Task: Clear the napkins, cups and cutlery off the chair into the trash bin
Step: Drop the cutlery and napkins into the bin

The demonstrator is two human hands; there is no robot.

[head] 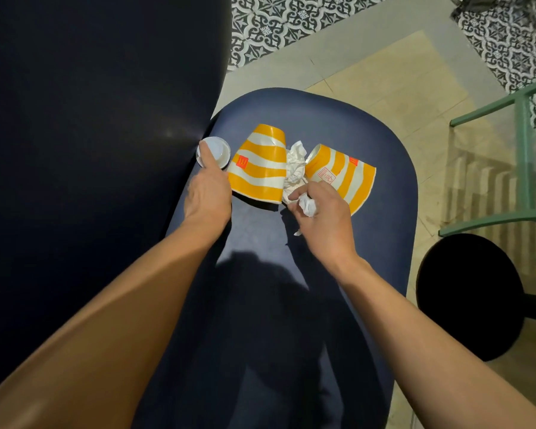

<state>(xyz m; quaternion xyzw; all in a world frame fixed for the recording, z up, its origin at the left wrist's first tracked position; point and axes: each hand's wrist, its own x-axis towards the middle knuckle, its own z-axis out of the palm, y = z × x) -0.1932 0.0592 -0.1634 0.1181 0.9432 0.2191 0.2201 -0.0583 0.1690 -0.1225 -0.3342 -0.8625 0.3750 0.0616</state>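
One crumpled napkin (308,206) in right hand (327,224)

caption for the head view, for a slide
Left hand on a small white cup, right hand pinching a crumpled napkin beside two striped paper cups on the chair.

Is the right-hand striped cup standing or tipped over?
Tipped over: the right-hand striped cup lies on its side on the chair seat, base toward the crumpled napkin, mouth end squashed flat.

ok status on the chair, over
Left hand on small white cup. Right hand pinching crumpled napkin. Two striped cups, loose napkin on seat.
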